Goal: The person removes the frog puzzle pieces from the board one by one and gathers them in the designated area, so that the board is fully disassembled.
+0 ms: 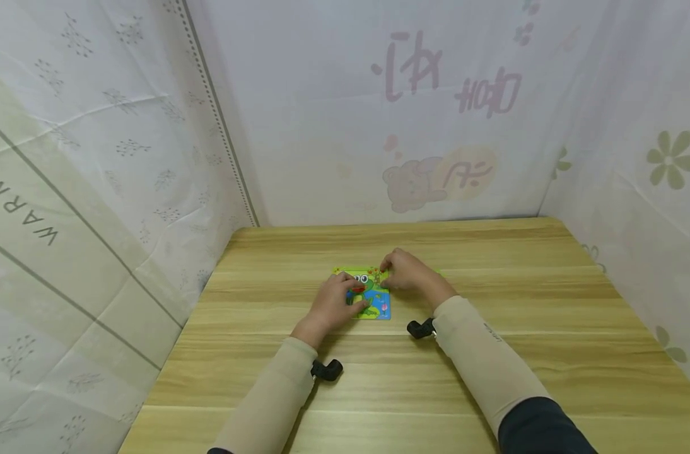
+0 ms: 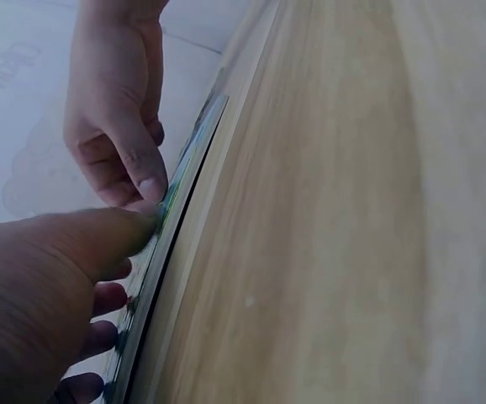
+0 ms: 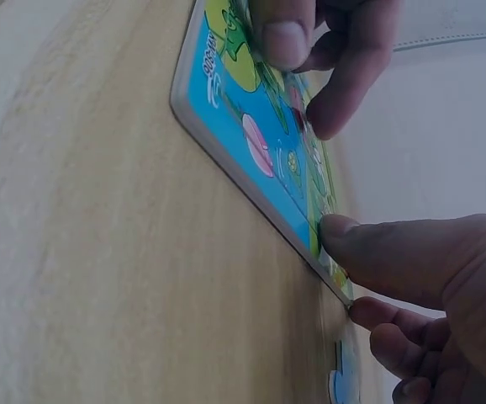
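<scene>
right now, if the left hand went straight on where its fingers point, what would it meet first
Past the frog board under it, probably the right hand, though depth is hard to judge.

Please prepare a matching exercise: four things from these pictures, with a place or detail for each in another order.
1. Flat rectangular printed board
2. Bare left hand
3. Bare right hand
4. White patterned cloth

A. Behind the wooden table
B. Over the board's left side
C. Shows a green frog
D. At the board's far right corner

Pairs: 1C, 2B, 3D, 4A
</scene>
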The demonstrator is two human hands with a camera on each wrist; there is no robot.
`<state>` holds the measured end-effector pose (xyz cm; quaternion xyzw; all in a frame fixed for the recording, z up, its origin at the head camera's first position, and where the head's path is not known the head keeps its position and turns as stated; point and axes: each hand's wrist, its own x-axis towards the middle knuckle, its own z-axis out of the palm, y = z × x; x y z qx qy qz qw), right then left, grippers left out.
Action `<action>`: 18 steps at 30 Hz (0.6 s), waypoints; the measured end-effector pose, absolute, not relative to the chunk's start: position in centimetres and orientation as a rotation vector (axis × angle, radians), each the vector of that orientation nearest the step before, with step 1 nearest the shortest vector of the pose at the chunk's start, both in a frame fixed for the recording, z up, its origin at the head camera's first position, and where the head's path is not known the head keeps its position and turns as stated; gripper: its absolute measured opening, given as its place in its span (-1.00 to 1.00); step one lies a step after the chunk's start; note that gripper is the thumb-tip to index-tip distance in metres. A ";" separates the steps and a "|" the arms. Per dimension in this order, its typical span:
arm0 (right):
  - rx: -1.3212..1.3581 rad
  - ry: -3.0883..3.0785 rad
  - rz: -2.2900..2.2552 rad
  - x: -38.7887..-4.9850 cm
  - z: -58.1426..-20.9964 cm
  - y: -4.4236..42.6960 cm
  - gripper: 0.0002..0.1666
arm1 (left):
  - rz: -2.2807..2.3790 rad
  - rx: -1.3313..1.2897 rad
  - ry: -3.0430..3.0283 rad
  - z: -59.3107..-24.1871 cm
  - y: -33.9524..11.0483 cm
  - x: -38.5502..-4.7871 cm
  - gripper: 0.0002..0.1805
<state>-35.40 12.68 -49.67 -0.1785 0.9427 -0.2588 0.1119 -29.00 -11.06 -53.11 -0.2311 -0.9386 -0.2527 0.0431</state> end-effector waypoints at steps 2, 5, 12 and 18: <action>-0.523 2.769 -0.749 -35.4 -49.7 12.6 -0.58 | -0.770 -0.719 -2.873 -53.3 -11.0 -29.0 -0.57; -0.527 2.776 -0.724 -35.5 -49.8 12.5 -0.60 | -0.762 -0.730 -2.861 -53.4 -10.9 -29.1 -0.57; -0.540 2.776 -0.691 -35.6 -49.7 12.4 -0.62 | -0.671 -0.745 -2.882 -53.6 -10.8 -29.1 -0.54; -0.545 2.771 -0.685 -35.7 -49.6 12.5 -0.61 | -0.629 -0.760 -2.899 -53.5 -10.8 -28.9 -0.55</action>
